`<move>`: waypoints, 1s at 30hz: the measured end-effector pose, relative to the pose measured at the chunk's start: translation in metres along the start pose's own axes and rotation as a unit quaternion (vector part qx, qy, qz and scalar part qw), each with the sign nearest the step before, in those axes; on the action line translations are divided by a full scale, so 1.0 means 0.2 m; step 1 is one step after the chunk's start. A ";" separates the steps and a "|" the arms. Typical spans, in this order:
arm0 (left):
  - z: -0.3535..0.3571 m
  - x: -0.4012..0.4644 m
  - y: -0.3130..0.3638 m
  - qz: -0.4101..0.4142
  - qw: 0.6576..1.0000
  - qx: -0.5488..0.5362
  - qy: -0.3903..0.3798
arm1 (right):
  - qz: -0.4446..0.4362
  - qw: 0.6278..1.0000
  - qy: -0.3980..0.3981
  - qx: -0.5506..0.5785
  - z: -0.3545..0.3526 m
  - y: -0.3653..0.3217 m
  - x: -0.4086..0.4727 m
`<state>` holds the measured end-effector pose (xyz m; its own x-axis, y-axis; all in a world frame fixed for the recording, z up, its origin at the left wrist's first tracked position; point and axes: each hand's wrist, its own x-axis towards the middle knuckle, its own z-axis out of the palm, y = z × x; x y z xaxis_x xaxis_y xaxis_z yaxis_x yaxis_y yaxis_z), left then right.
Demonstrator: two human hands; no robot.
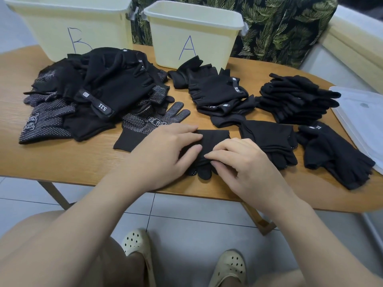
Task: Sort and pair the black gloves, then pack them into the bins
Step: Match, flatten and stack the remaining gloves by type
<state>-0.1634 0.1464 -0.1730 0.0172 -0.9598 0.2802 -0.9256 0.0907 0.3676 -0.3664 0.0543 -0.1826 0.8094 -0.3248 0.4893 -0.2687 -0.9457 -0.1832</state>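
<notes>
Two hands pressing a folded glove pair (pixel 209 141) at the desk's (pixel 62 162) near edge.
Left hand (pixel 165 150) flattening with near-straight fingers, right hand (pixel 238 160) curling onto soft, light, floppy cloth; gripping best across the fold.

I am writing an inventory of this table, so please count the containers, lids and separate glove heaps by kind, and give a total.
Cream bins: 2, bin B and bin A
Clear plastic lid: 1
Glove heaps lying apart: 5 (large mixed pile, and four smaller stacks)
Glove bundle under both hands: 1
Total: 9
</notes>
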 end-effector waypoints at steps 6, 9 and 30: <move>0.04 0.00 -0.04 -0.023 1.000 -0.007 -0.019 | 0.011 1.000 0.011 0.017 -0.01 -0.02 0.00; 0.05 -0.01 -0.05 -0.021 0.999 -0.009 -0.031 | 0.046 0.998 0.019 0.029 -0.02 -0.03 0.01; 0.01 0.01 -0.02 -0.010 0.994 0.076 -0.073 | 0.220 0.953 -0.198 -0.065 0.03 -0.11 0.01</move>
<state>-0.1600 0.1437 -0.1756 -0.0084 -0.9905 0.1374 -0.9722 0.0402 0.2306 -0.3555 0.0747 -0.1815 0.7305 -0.6825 0.0253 -0.6687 -0.7222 -0.1768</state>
